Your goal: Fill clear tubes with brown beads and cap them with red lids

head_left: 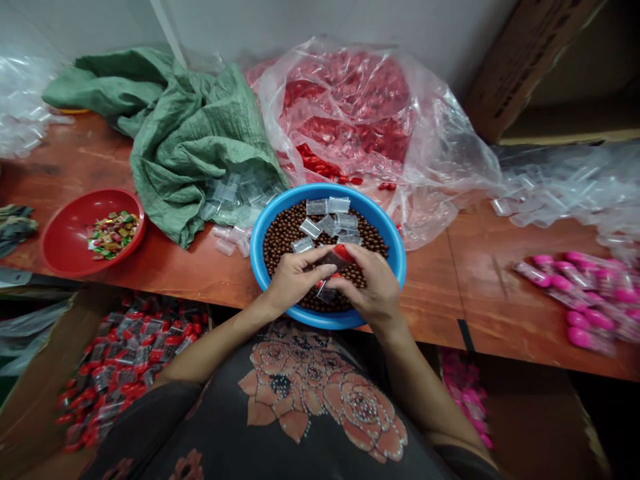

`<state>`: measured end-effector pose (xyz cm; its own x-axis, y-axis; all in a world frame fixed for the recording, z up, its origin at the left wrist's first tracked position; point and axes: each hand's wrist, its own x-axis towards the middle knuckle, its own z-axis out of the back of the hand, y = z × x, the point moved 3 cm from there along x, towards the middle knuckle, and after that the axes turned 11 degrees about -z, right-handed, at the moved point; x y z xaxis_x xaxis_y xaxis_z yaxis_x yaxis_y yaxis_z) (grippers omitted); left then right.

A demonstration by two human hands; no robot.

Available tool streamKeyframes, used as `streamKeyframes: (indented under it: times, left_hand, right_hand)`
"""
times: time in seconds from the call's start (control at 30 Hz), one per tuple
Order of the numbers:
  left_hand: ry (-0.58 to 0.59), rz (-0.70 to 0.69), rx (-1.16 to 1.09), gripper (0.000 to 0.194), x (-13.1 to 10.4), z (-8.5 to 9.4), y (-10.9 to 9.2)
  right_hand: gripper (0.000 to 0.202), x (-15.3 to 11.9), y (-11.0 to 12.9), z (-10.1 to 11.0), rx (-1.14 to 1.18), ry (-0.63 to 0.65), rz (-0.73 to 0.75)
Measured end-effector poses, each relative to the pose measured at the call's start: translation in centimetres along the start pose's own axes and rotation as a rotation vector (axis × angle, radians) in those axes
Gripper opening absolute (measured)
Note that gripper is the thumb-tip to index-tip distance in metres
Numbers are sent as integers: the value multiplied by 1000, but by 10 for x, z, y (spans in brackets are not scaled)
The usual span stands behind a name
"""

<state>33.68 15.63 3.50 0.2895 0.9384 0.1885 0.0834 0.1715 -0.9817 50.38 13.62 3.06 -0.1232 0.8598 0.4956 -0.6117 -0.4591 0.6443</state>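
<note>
A blue basin (pixel 259 267) holds small brown balls (pixel 283 233) and several clear plastic tubes (pixel 311 228). Over its near part my two hands meet. My left hand (pixel 296 277) has its thumb and fingers closed on the left end of a small clear container with dark contents. My right hand (pixel 373 283) grips the other end, where a red cap (pixel 343 252) shows between the fingers. Another red piece is partly hidden by the right fingers, beside a clear tube lying below them.
Left: a red bowl (pixel 63 230) of wrapped sweets and a green cloth (pixel 200 147). Behind: a clear bag (pixel 350 100) of red pieces. Right: pink-capped tubes (pixel 595 287) and clear tubes (pixel 565 187). Below the table's left part, a box (pixel 40 387) holds red-capped containers (pixel 125 360).
</note>
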Motion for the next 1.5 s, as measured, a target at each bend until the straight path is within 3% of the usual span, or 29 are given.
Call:
streamKeyframes:
  times: [0.07,0.17,0.3,0.43,0.57,0.67,0.77,0.83,0.9,1.0,1.13,1.3,1.37,1.5]
  left_hand:
    - [-59,55,-95,38,3,-2,4]
    - [-111,223,-337,47,8,-11,13]
    - [-48,425,-600,55,9,-29,23]
    - [-103,460,-713,43,6,-35,22]
    - [-74,474,-724,48,3,-37,20]
    - [-62,418,-711,50,4,-34,17]
    - [-70,353,-686,54,6,-29,13]
    - [-60,338,-655,56,5,-27,10]
    - [-32,337,-601,59,4,-26,8]
    - [-6,361,-541,68,0,-27,11]
    - [-45,386,-534,67,-3,-28,20]
    - [-162,220,-469,40,-1,-22,21]
    - [-149,288,-479,46,0,-21,21]
    - [24,520,-552,65,3,-27,21]
  right_hand:
    - [70,2,0,-3,-59,15,27]
    - [73,2,2,-8,-89,50,22]
    - [76,1,5,-11,-97,130,21]
    - [70,-1,6,-12,-101,122,35]
    - [62,-5,5,-15,-94,121,38]
    - [67,-8,-1,-13,4,161,-108]
    - [78,-13,-13,-9,161,229,-424]
    - [64,-16,-18,-9,333,350,-567]
    - [49,-17,-18,-10,520,449,-599]
    - [66,-12,-13,-4,509,353,-498]
    - [93,-4,0,1,100,276,-207]
    - [83,0,6,2,-145,241,-15]
    - [80,1,6,2,-143,198,28]
    - [80,-1,6,-2,-109,168,69]
